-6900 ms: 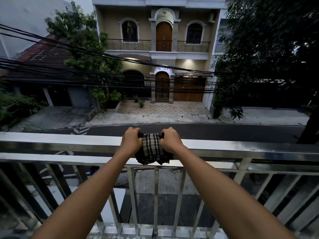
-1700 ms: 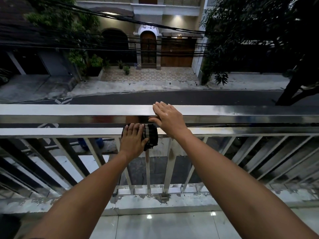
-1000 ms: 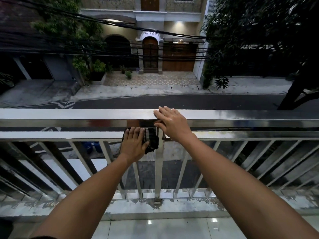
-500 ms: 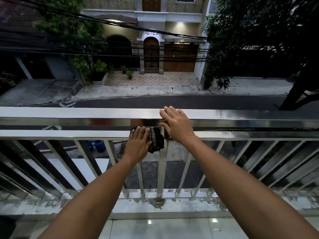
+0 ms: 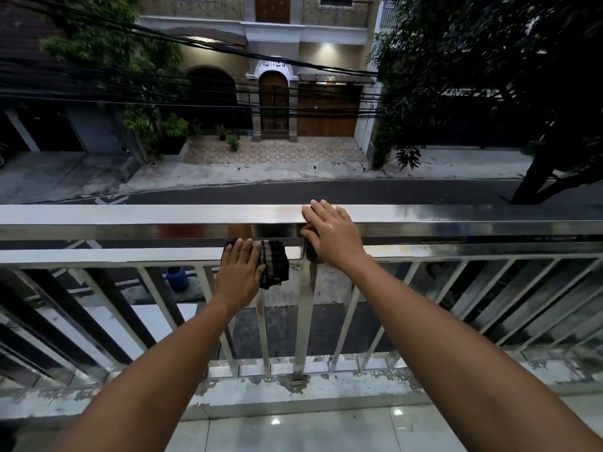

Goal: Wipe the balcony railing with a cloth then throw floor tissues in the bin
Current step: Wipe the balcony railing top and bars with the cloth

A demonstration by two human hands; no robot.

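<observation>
Pressing the cloth flat against the lower rail, your left hand lies over it with fingers straight and close together, palm down; the checked fabric sticks out to the right of your hand and hangs a little below the rail. Your right hand rests on the top rail, fingers spread flat over its upper face and thumb against its near side, holding nothing.

Compared with half a second ago, both hands sit a touch further right along the railing, and the cloth has gone with the left one. Against the view from about two seconds back the shift to the right is plainer: the cloth then lay left of the thick post, with your right hand almost above it, and now the cloth's right edge is just beside that post. Seven seconds ago both hands gripped the cloth together on the top rail; now only the left one has it, one rail lower.

Beyond the bars, a blue drum stands on the ground below, left of your left hand. Near you, the tiled floor shows two small light reflections.
</observation>
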